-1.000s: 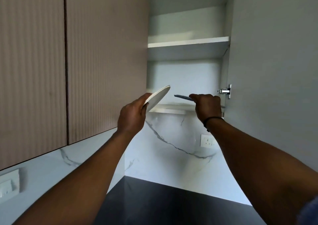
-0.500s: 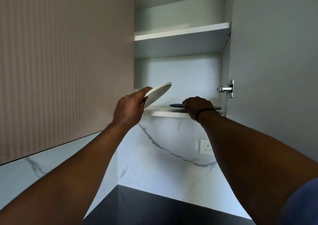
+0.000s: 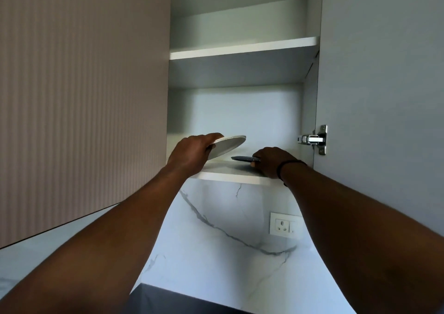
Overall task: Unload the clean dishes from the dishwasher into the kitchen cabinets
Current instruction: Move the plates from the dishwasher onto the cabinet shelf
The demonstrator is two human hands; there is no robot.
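An open wall cabinet is in front of me, and both my arms reach up to its bottom shelf (image 3: 230,176). My left hand (image 3: 192,153) grips a white plate (image 3: 228,145) by its near rim; the plate is tilted slightly and hangs just above the shelf's left part. To its right, my right hand (image 3: 274,161) holds the near edge of a dark blue-grey plate (image 3: 242,158), which lies almost flat on the shelf. The hand covers part of that plate.
The cabinet door (image 3: 384,97) stands open on the right with a metal hinge (image 3: 314,139). An upper shelf (image 3: 242,49) sits above. A ribbed closed door (image 3: 84,97) is on the left. Below are a marble backsplash with a socket (image 3: 283,226) and a dark countertop (image 3: 173,301).
My right hand has lowered the dark plate onto the bottom shelf. My left hand has brought the white plate in over the shelf and flattened its tilt.
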